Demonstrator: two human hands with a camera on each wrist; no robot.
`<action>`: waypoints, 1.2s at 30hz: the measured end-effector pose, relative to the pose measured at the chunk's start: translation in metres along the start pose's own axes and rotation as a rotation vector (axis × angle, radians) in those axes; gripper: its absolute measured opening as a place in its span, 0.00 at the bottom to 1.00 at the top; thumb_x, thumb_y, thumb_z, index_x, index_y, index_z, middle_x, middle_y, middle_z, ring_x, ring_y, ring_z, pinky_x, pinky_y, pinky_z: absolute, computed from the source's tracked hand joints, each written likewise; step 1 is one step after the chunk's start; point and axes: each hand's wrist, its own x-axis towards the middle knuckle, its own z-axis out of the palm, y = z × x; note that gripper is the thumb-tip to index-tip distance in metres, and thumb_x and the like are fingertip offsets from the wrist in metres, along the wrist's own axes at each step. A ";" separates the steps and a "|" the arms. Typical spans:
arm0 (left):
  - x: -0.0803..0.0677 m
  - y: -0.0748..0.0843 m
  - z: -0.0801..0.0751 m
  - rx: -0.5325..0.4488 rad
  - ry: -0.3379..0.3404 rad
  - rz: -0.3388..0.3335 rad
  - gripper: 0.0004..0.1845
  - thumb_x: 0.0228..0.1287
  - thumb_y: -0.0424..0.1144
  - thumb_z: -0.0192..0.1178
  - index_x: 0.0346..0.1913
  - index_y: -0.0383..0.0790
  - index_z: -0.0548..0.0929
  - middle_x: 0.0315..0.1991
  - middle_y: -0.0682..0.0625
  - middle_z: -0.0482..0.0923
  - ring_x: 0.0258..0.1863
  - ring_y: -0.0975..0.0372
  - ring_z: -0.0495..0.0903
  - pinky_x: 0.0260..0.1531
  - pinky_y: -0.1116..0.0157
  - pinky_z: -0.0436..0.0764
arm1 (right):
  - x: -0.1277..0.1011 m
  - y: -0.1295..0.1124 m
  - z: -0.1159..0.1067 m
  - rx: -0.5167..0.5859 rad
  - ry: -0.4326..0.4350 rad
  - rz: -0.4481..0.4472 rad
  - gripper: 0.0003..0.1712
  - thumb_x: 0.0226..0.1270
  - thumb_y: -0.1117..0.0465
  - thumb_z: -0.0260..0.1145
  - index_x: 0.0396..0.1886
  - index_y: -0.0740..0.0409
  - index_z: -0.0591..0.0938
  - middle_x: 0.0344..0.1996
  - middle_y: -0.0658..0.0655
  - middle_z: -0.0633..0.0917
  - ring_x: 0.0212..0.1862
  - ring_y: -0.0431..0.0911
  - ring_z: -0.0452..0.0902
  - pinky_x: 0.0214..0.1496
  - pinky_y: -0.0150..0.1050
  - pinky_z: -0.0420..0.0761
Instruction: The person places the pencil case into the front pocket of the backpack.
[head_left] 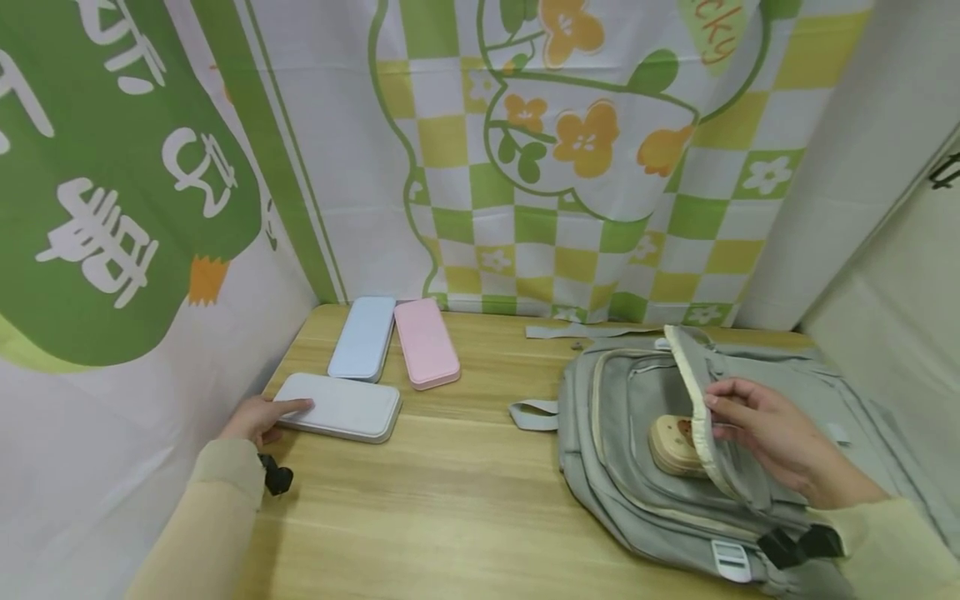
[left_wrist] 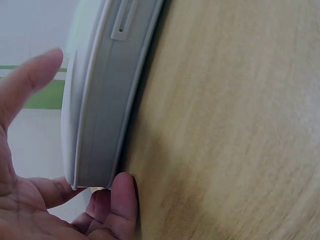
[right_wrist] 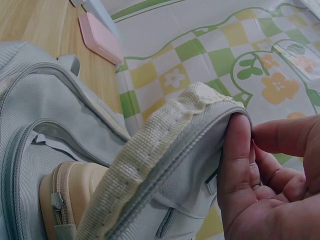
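Lettering "cky" point(head_left: 715, 33) on cloth backdrop point(head_left: 570, 150), white characters point(head_left: 101, 229) on green.

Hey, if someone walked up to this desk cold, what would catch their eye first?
Probably the grey backpack lying at the right of the wooden table, its flap held up by the right hand over a beige pouch inside. Then three flat cases at the left: blue, pink, and a white case gripped by the left hand.
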 end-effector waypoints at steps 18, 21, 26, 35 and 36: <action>-0.005 0.020 0.010 0.158 -0.057 0.001 0.63 0.59 0.49 0.75 0.73 0.10 0.43 0.74 0.19 0.46 0.72 0.36 0.55 0.72 0.43 0.62 | -0.002 0.002 0.005 0.022 0.033 0.021 0.09 0.81 0.71 0.55 0.43 0.55 0.80 0.36 0.48 0.81 0.37 0.39 0.79 0.36 0.31 0.82; -0.006 0.020 0.010 0.111 -0.079 -0.017 0.65 0.59 0.47 0.75 0.74 0.11 0.36 0.76 0.19 0.36 0.77 0.33 0.43 0.75 0.41 0.52 | -0.001 0.002 0.003 0.014 0.032 0.020 0.08 0.81 0.70 0.56 0.44 0.55 0.79 0.37 0.48 0.81 0.38 0.39 0.79 0.37 0.32 0.83; -0.002 0.013 0.010 0.050 -0.115 -0.017 0.70 0.58 0.50 0.76 0.75 0.15 0.30 0.77 0.21 0.31 0.77 0.32 0.37 0.75 0.38 0.48 | -0.001 0.002 0.003 0.021 0.034 0.017 0.08 0.81 0.69 0.56 0.44 0.54 0.80 0.38 0.48 0.81 0.38 0.39 0.79 0.37 0.32 0.83; 0.000 0.005 -0.001 0.086 -0.129 0.011 0.68 0.64 0.57 0.69 0.74 0.14 0.30 0.77 0.21 0.30 0.76 0.30 0.38 0.72 0.34 0.53 | -0.004 0.002 0.004 0.024 0.042 0.019 0.11 0.82 0.70 0.55 0.44 0.53 0.80 0.37 0.47 0.81 0.38 0.38 0.79 0.37 0.31 0.82; -0.002 0.007 -0.002 0.091 -0.122 0.014 0.66 0.66 0.57 0.68 0.74 0.14 0.32 0.77 0.20 0.32 0.76 0.31 0.40 0.71 0.35 0.57 | -0.004 0.002 0.004 0.021 0.041 0.022 0.10 0.82 0.70 0.55 0.44 0.53 0.80 0.37 0.47 0.81 0.38 0.38 0.79 0.37 0.31 0.82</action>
